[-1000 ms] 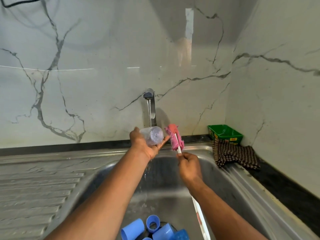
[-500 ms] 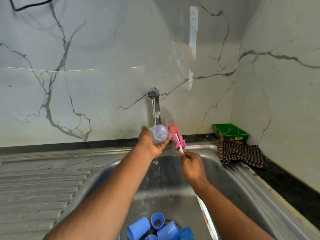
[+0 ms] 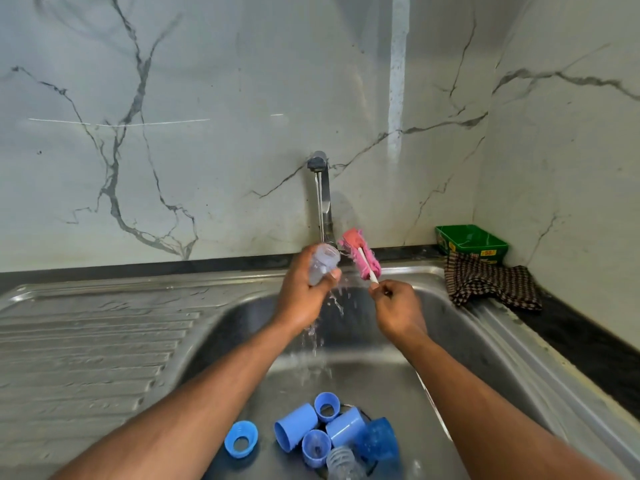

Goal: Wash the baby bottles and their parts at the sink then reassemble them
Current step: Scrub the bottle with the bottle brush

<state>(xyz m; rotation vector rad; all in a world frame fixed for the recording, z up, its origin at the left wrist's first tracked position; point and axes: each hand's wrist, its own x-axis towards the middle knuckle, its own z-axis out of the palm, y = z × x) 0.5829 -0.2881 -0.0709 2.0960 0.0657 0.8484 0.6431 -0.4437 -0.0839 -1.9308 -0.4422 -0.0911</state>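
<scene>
My left hand point(image 3: 300, 295) grips a clear baby bottle point(image 3: 322, 263) under the running tap point(image 3: 322, 195); water spills off it into the steel sink point(image 3: 460, 341). My right hand point(image 3: 398, 308) pinches the white handle of a pink sponge bottle brush point(image 3: 360, 256), whose head stands just right of the bottle's end. On the sink floor near the drain lie several blue bottle parts: caps point(image 3: 296, 431), collar rings point(image 3: 241, 443) and a darker blue cup point(image 3: 377, 438), with a clear ribbed piece point(image 3: 341, 460) among them.
A ribbed steel drainboard point(image 3: 86, 344) stretches to the left of the basin. A checked cloth point(image 3: 485, 282) lies on the dark counter at the right, with a green tub point(image 3: 471, 242) behind it in the corner. Marble walls close in at the back and right.
My left hand has turned the bottle from lying sideways to more upright beneath the stream. The brush stays just beside it in my right hand. The view has tilted down, showing more blue parts.
</scene>
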